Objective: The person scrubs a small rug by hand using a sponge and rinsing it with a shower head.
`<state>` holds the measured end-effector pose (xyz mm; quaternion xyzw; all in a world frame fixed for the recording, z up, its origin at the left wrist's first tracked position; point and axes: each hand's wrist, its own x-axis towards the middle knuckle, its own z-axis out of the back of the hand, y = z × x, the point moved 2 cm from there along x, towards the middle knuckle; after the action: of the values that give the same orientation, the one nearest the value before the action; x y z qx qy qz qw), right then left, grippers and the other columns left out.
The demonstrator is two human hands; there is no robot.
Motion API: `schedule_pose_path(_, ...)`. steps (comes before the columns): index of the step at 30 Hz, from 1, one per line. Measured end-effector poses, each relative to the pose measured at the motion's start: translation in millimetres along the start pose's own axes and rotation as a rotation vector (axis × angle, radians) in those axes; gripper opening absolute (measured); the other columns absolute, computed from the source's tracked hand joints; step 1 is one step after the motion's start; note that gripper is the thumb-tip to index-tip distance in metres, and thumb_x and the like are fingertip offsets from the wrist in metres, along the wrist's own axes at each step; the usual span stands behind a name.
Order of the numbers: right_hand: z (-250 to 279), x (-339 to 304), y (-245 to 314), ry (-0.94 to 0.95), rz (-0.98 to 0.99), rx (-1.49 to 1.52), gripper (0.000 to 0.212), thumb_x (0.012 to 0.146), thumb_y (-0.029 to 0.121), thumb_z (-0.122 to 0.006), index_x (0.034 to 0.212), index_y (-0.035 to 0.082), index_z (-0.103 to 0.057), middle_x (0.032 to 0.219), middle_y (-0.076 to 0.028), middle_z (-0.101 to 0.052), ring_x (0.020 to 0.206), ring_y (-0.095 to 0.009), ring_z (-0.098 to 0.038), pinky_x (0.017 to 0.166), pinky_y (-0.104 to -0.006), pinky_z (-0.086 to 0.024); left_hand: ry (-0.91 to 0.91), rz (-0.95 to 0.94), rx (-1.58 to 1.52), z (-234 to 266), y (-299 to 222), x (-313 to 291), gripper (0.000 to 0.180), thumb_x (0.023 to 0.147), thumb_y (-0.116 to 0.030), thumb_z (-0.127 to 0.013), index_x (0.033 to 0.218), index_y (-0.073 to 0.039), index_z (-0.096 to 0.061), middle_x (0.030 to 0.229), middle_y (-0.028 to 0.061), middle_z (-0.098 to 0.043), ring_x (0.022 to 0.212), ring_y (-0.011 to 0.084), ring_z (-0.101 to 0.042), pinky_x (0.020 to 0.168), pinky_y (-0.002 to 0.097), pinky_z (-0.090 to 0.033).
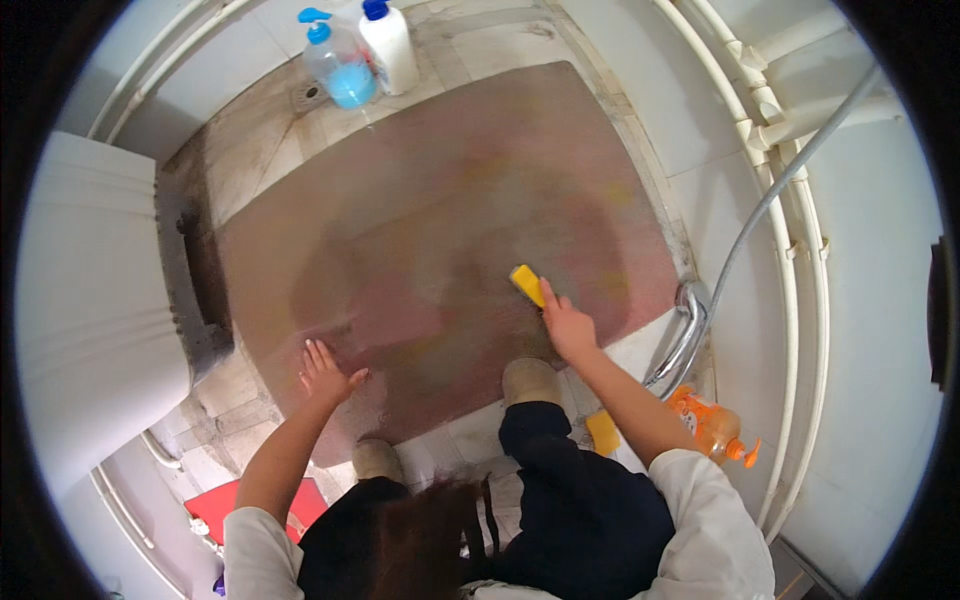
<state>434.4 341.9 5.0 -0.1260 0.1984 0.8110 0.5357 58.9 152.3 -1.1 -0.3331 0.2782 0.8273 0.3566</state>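
Partly scrubbed, by the look of it: a wet, foamy, darker patch across the middle and near part of the reddish-brown floor mat point(450, 150), the far part toward the two pump bottles point(360, 55) seemingly dry and untouched. Right hand point(568, 328) closed around a yellow sponge point(527, 284), pressing it onto the mat's wet patch near the right edge. Left hand point(325, 372) spread flat, fingers wide, holding nothing, resting on the mat's near left edge.

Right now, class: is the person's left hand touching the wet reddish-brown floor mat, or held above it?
Touching. The head view shows the left hand spread flat, palm down, on the wet reddish-brown floor mat near its front edge, with no gap visible.
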Motion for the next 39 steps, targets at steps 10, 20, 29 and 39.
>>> schedule_pose_path(10, 35, 33, -14, -0.135, -0.079, -0.042, 0.067, 0.081, 0.039, -0.047, 0.135, 0.02, -0.012, 0.085, -0.016, -0.058, 0.066, -0.034, -0.058, 0.058, -0.0431, -0.047, -0.224, -0.067, -0.293, -12, 36, -22, 0.109, 0.061, -0.06, -0.061, 0.135, -0.01, 0.002, 0.141, 0.0135, 0.001, 0.13, 0.0305, -0.004, 0.096, 0.0582, -0.016)
schedule_pose_path(20, -16, -21, 107, 0.049, 0.361, -0.088, 0.023, 0.081, 0.024, -0.043, 0.082, 0.006, -0.058, 0.073, -0.015, -0.059, 0.062, -0.031, -0.059, 0.05, -0.0434, -0.047, -0.297, -0.067, -0.249, -64, 60, -50, 0.117, 0.055, -0.062, -0.064, 0.135, -0.009, 0.003, 0.141, 0.0136, -0.001, 0.13, 0.0297, -0.006, 0.097, 0.0571, -0.017)
schedule_pose_path(29, -19, 25, 107, 0.049, 0.546, -0.355, 0.021, 0.082, 0.018, -0.04, 0.099, 0.014, -0.052, 0.071, -0.014, -0.058, 0.057, -0.028, -0.059, 0.046, -0.0409, -0.046, -0.21, -0.036, -0.191, -64, 63, -48, 0.122, 0.052, -0.061, -0.066, 0.134, -0.006, 0.007, 0.141, 0.0149, 0.002, 0.13, 0.0297, -0.004, 0.1, 0.0527, -0.015)
schedule_pose_path(39, 4, 49, 65, -0.195, -0.046, -0.012, 0.036, 0.084, 0.032, -0.041, 0.074, 0.003, -0.06, 0.067, -0.016, -0.059, 0.059, -0.032, -0.059, 0.052, -0.0423, -0.047, -0.008, 0.055, -0.118, -58, 57, -36, 0.128, 0.052, -0.063, -0.066, 0.132, -0.007, 0.017, 0.14, 0.0126, 0.015, 0.13, 0.0274, 0.009, 0.102, 0.0493, -0.01)
